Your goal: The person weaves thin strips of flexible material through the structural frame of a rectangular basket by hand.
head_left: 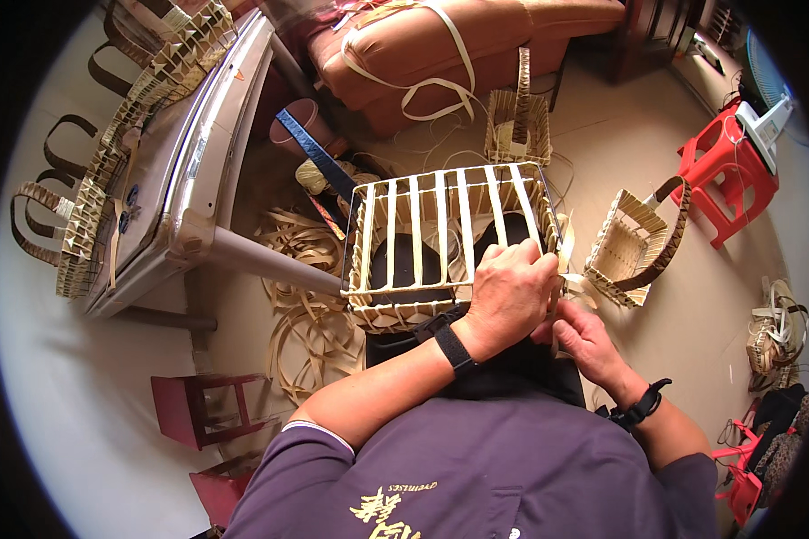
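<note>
On my lap lies a partly woven basket (408,290) with a dark wire frame and pale flat strips running lengthwise across its open slats. My left hand (511,292) is closed at the basket's near right corner, fingers pinched over the rim. Just below and to the right, my right hand (587,340) is closed with thumb and fingers together on a flat strip (555,325); the fingertips are partly hidden. A loose pale strip end (566,251) sticks out beside the right side of the basket.
Piles of loose strips (306,337) lie on the floor at left. A table (198,171) carries a row of handled baskets (90,211). Finished baskets (625,238) stand at right, near a red stool (724,175). An orange-brown sofa (413,63) is ahead.
</note>
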`<state>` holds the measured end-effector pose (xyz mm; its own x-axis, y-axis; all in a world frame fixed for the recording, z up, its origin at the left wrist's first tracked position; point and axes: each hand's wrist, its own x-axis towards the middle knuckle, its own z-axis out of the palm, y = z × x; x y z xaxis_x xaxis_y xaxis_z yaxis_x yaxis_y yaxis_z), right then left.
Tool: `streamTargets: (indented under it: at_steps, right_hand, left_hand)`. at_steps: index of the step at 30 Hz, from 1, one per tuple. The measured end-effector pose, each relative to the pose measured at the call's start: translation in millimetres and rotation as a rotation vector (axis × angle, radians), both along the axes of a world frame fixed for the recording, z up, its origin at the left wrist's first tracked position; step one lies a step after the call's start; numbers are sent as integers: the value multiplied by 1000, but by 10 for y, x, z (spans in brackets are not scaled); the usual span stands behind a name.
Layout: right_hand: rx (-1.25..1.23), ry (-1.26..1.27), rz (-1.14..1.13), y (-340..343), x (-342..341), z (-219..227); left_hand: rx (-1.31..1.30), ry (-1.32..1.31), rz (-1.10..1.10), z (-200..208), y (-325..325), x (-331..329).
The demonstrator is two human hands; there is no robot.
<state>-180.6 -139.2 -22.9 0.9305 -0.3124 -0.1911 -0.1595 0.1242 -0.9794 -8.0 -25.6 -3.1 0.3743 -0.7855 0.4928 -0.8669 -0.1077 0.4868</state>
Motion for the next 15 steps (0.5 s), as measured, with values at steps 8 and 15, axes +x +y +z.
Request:
streamTargets:
  at_steps: [8,15]
  right_hand:
    - [-955,546,419,-856,-1906,-1662]
    - [-749,1260,1047,-1279,-3940,-2286]
  left_hand:
    - [-37,13,-9,16,-13,-51]
    - [-63,57,-73,-12,-54,-116]
